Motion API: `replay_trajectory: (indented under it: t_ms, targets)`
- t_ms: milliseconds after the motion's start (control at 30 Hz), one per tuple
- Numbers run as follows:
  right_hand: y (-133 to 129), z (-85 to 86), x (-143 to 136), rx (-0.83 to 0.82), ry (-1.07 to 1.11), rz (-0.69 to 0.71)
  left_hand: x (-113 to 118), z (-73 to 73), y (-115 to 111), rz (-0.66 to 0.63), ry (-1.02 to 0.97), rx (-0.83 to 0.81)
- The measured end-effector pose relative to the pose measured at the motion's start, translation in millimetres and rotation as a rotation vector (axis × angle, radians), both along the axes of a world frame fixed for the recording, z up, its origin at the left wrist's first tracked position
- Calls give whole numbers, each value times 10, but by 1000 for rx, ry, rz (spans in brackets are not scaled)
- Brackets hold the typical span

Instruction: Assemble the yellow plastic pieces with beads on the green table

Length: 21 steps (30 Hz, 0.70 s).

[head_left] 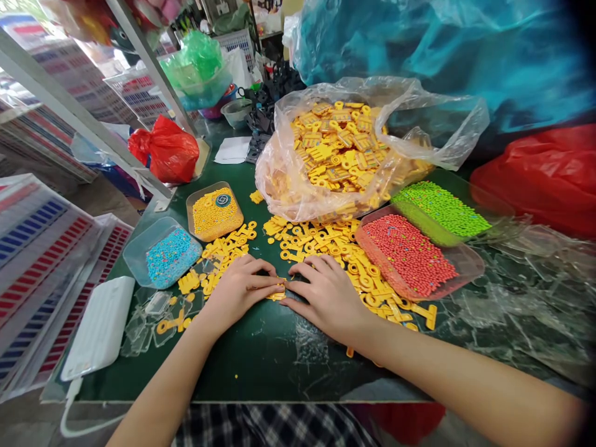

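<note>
At the middle of the green table, a small yellow plastic piece (278,295) lies between my two hands, low over the tabletop. My left hand (244,285) is closed, with thumb and fingers pinching the piece from the left. From the right, the fingertips of my right hand (328,301) are curled in against the same piece; the fingers partly cover it. Loose yellow plastic parts (321,239) with ring ends are heaped just beyond my hands, and more yellow parts (228,248) lie beyond my left hand.
Trays of blue beads (167,254), yellow beads (215,211), red beads (410,254) and green beads (442,208) flank the heap. Behind it stands a clear bag (274,180) of yellow parts. A white power bank (100,329) and clear plastic pieces (144,323) lie left; clear sheets (521,298) lie right.
</note>
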State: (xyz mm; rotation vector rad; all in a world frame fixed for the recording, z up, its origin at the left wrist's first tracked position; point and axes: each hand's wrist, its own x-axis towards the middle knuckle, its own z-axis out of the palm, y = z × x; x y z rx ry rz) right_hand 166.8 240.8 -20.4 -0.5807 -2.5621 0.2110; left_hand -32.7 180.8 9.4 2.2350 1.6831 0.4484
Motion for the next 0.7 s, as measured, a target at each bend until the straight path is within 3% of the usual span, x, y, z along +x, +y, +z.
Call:
replay_trajectory:
  t_ms: [367, 567, 700]
  targets:
    - [5, 2, -3, -10, -22, 1, -122, -55, 5, 61, -142, 43]
    - [9, 8, -4, -12, -39, 3, -68, -14, -20, 39, -67, 63]
    - [4, -6, -6, -10, -10, 8, -194, 145, 35, 259, -59, 239]
